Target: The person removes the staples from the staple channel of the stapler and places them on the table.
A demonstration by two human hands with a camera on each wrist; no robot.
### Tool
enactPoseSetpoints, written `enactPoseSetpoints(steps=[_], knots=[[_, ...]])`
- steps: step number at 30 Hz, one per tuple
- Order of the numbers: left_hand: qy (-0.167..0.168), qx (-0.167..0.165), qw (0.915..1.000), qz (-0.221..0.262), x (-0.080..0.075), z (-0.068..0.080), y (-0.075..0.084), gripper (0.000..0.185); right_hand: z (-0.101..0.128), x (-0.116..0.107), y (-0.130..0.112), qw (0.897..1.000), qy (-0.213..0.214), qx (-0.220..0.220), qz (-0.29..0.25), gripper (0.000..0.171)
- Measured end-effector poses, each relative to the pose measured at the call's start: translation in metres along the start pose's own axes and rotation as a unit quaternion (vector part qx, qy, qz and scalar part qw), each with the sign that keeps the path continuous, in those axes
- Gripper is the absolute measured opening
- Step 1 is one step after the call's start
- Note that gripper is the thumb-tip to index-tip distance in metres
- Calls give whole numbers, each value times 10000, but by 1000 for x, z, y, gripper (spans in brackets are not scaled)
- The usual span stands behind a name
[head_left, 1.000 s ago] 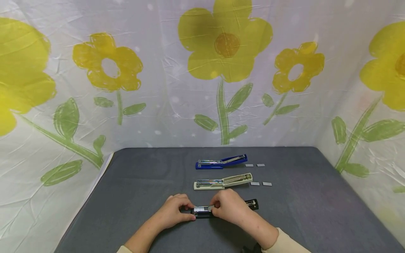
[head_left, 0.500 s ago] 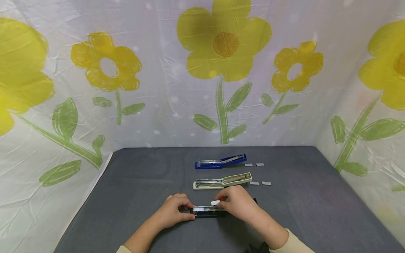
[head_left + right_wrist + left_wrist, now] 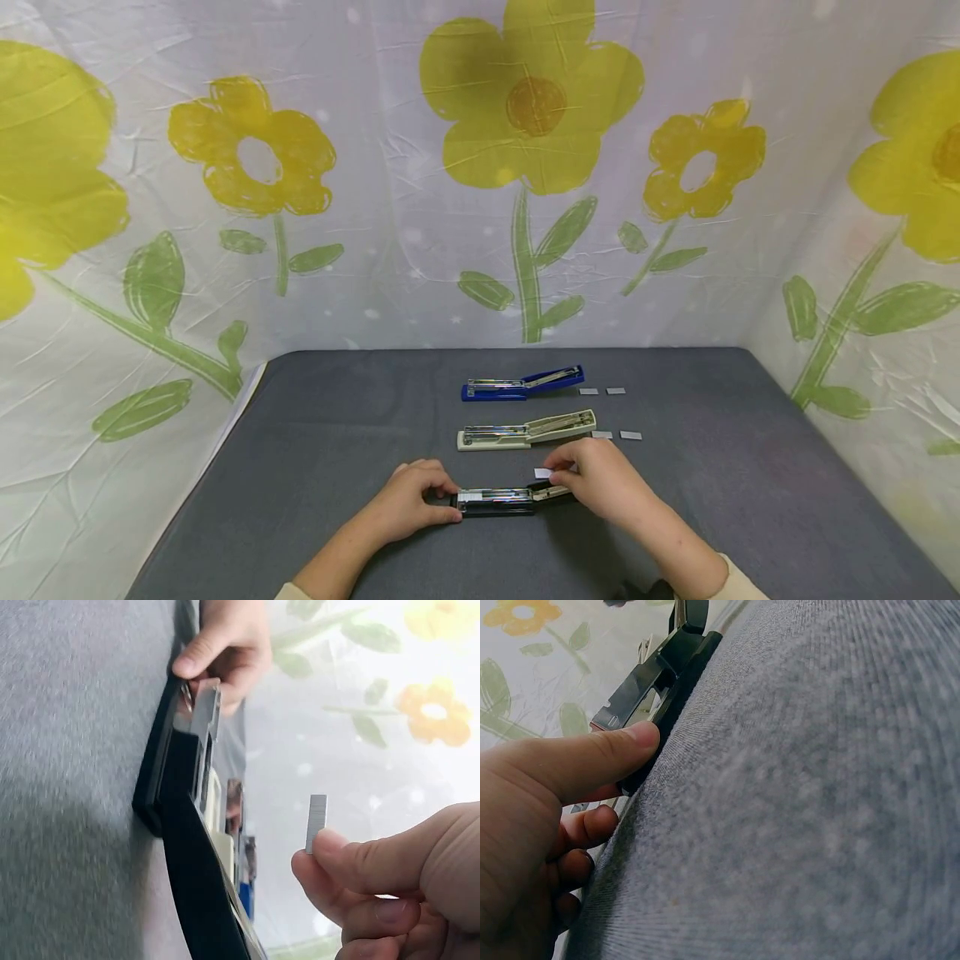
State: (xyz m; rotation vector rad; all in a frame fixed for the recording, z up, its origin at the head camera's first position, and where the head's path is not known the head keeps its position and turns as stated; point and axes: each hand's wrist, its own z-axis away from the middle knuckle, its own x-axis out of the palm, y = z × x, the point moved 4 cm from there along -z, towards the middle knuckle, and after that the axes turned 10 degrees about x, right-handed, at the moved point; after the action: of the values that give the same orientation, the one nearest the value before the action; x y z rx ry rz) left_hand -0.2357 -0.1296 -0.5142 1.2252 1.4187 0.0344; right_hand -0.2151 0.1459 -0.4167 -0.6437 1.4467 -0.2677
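A black stapler [image 3: 501, 510] lies on the grey cloth with its top arm swung back and its metal magazine bare. My left hand [image 3: 411, 500] holds the stapler's left end between thumb and fingers; the left wrist view shows the thumb [image 3: 622, 748] along its near side. Whitish staples [image 3: 470, 497] show in the magazine's left part. Above the stapler's hinge, my right hand [image 3: 603, 479] pinches a small strip of staples [image 3: 316, 817] between thumb and forefinger, sticking out past the fingertips. The right hand partly hides the stapler's raised arm in the head view.
Behind, a cream stapler [image 3: 491, 444] and a blue stapler [image 3: 491, 396] lie opened in line. Two staple strips lie right of each, one of them this strip [image 3: 631, 436]. A flower-printed curtain [image 3: 375, 250] surrounds the table's [image 3: 337, 400] back and sides.
My right hand has lifted off the magazine with the staple strip and moved right, uncovering more of the black stapler's magazine and hinge. The left hand stays in place.
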Motion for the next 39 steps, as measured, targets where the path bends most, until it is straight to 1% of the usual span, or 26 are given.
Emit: enactPoseSetpoints(steps=[6, 14, 20, 24, 29, 39], knots=[[-25, -51, 10000, 38, 1, 0, -2, 23, 8, -13, 13, 9999, 137, 67, 58, 11], [-1, 17, 10000, 0, 1, 1, -2, 23, 17, -28, 30, 9994, 78, 341, -28, 12], [-21, -26, 10000, 32, -1, 1, -2, 24, 19, -36, 38, 9994, 213, 253, 116, 13], [-57, -67, 9999, 49, 0, 1, -1, 24, 22, -39, 45, 9993, 221, 273, 130, 12], [-64, -48, 10000, 52, 1, 0, -1, 24, 28, -41, 57, 9987, 218, 433, 155, 11], [-31, -39, 10000, 44, 1, -1, -1, 23, 34, -39, 83, 9961, 443, 585, 499, 11]])
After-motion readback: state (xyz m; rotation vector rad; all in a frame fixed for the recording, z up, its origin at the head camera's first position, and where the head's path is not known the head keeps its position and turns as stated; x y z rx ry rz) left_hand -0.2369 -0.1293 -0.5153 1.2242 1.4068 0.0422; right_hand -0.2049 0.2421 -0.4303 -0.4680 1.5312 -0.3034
